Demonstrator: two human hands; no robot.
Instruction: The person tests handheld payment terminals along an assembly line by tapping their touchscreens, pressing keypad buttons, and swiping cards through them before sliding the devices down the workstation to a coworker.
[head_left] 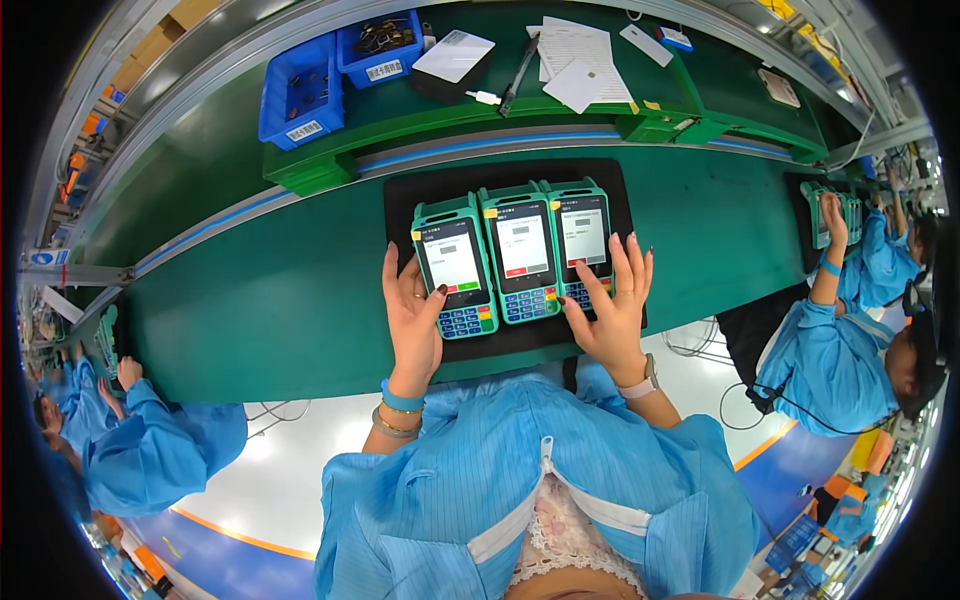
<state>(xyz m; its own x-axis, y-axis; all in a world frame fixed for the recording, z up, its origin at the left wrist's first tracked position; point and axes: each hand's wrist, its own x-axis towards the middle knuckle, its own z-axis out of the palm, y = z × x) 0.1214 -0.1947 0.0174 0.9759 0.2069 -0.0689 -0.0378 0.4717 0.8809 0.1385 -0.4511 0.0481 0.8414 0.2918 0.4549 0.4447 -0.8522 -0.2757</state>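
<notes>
Three payment terminals point(520, 245) are lying on a black mat point(430, 183), probably rigid, light, best gripped by their sides, while the left hand point(413, 318) and right hand point(617, 318), loosely spread, are touching the outer screens point(452, 255).

I count three handheld card terminals point(521, 240) before me, one black mat point(450, 184), one left hand point(414, 325) and one right hand point(615, 325) of mine; I wear one watch point(650, 372) and one blue wristband point(402, 400). Farther back I see two blue bins point(270, 115); one black pen-like stick point(518, 75).
</notes>
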